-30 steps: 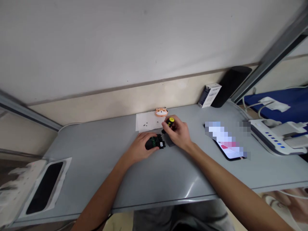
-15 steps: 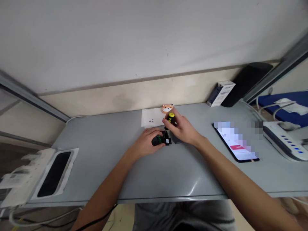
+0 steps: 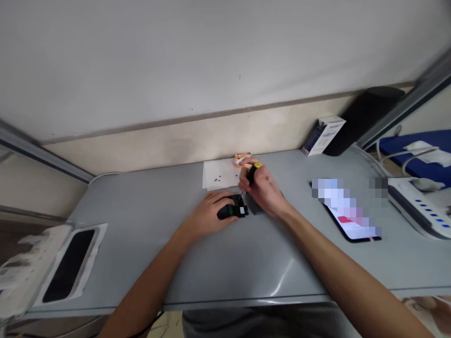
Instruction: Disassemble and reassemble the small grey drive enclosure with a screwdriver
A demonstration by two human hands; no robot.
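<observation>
A small black device with a green circuit board (image 3: pixel 233 210) lies on the grey table, and my left hand (image 3: pixel 210 211) grips it from the left, thumb at its near edge and fingers at its far edge. My right hand (image 3: pixel 262 188) is closed around a black and yellow screwdriver (image 3: pixel 252 173). The thin shaft slants down to the device's far part; whether the tip touches is too small to tell. A dark grey block (image 3: pixel 254 206) sits partly hidden under my right hand. Behind, several tiny dark screws (image 3: pixel 217 179) lie on white paper (image 3: pixel 225 170).
An orange animal-faced item (image 3: pixel 241 158) is by the wall. To the right are a lit phone (image 3: pixel 352 220), a power strip (image 3: pixel 423 206), a white box (image 3: pixel 324 136) and a black cylinder (image 3: pixel 366 119). At the left lie a dark phone (image 3: pixel 70 265) and white adapters (image 3: pixel 31 263).
My right hand has tilted the screwdriver, and its shaft now points down at the device. The view has shifted slightly. My left hand keeps its hold.
</observation>
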